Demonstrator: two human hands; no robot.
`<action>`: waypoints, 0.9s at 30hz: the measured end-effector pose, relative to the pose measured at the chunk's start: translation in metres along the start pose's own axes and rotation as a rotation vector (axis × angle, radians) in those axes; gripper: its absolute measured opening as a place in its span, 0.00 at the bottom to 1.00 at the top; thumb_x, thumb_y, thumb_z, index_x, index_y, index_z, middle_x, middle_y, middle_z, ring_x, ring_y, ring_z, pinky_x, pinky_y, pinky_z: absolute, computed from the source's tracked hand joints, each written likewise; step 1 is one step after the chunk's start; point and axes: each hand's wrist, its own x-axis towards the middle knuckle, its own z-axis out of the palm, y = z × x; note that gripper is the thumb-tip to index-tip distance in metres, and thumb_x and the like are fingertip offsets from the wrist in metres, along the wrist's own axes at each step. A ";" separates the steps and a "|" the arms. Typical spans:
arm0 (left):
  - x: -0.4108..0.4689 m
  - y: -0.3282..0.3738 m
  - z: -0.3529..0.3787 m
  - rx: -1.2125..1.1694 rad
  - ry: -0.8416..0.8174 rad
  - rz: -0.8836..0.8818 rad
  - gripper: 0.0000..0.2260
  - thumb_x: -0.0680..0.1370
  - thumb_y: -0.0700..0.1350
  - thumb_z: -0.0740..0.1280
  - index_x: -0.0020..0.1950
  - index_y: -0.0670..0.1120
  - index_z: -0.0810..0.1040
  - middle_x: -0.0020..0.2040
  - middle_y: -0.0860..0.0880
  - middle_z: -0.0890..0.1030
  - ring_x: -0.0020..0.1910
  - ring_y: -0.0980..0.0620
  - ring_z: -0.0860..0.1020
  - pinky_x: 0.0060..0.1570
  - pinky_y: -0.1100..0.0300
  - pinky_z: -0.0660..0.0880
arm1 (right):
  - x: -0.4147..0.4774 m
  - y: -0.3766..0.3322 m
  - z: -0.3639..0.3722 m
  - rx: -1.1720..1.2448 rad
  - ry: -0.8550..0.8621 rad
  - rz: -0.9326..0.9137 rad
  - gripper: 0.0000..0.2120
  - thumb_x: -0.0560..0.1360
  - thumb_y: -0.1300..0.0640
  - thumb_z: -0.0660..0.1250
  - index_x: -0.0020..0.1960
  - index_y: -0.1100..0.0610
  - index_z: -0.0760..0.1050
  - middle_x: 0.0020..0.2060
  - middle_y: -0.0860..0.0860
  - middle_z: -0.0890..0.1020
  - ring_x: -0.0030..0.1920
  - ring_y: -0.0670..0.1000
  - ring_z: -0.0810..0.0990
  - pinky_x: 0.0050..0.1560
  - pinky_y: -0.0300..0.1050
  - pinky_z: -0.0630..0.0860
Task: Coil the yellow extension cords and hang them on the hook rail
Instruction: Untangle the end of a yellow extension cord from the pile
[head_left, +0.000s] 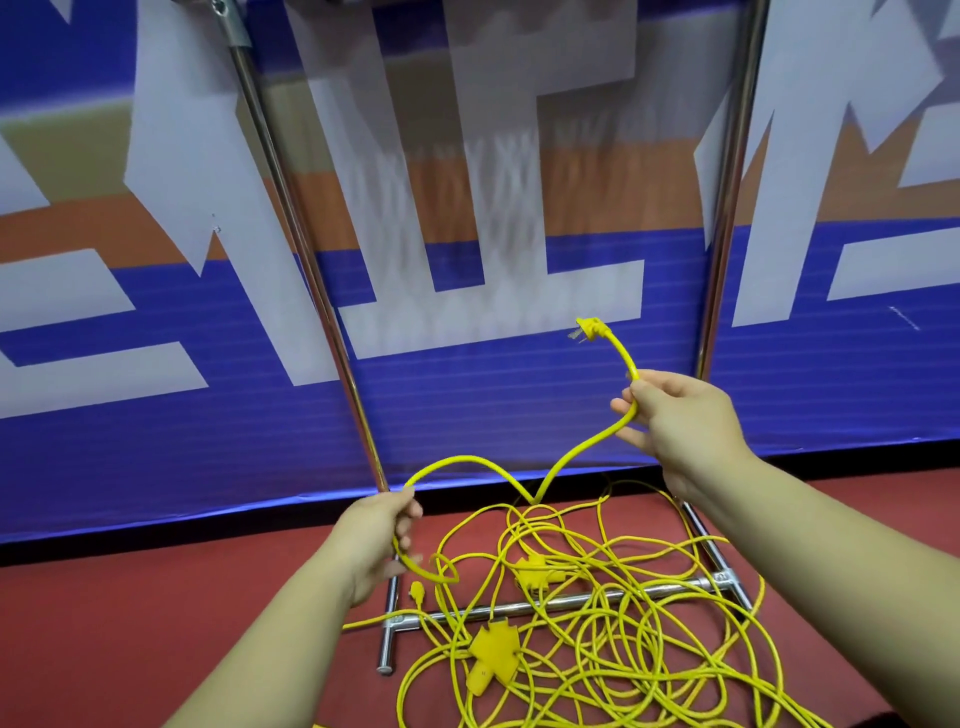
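Observation:
A tangle of yellow extension cords (597, 639) lies on the red floor over the base of a metal rack. My right hand (680, 421) grips one cord near its plug end; the yellow plug (589, 328) sticks up above my fingers. That cord sags in a V (540, 493) and arches over to my left hand (379, 540), which holds it lower down, the cord curling out below my fingers. A yellow multi-outlet socket (493, 654) and a second one (532, 571) rest in the pile. No hooks are in view.
Two chrome uprights (311, 270) (727, 208) of the rack rise in front of a blue, white and orange banner (519, 395). The rack's chrome base bar (571, 600) and left foot (387, 639) lie on the floor under the cords.

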 end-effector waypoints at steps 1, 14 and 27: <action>-0.003 0.007 0.004 -0.095 -0.020 0.033 0.10 0.82 0.48 0.63 0.50 0.42 0.79 0.30 0.50 0.67 0.29 0.52 0.67 0.41 0.53 0.76 | -0.001 0.001 0.000 -0.047 -0.015 -0.031 0.08 0.81 0.61 0.65 0.57 0.60 0.79 0.46 0.56 0.83 0.46 0.49 0.86 0.43 0.47 0.83; -0.064 0.048 0.040 -0.229 -0.124 0.337 0.16 0.76 0.51 0.69 0.58 0.41 0.83 0.36 0.51 0.69 0.36 0.53 0.68 0.44 0.56 0.68 | -0.075 0.041 0.047 -0.807 -0.594 -0.864 0.11 0.76 0.49 0.66 0.56 0.47 0.83 0.43 0.44 0.83 0.46 0.46 0.80 0.47 0.45 0.77; -0.069 0.048 0.004 0.139 -0.576 0.341 0.08 0.80 0.46 0.64 0.46 0.42 0.73 0.28 0.50 0.62 0.25 0.53 0.60 0.33 0.58 0.69 | -0.047 0.007 0.030 -0.629 -0.566 -0.664 0.18 0.76 0.58 0.71 0.63 0.46 0.75 0.62 0.41 0.74 0.60 0.40 0.75 0.60 0.36 0.71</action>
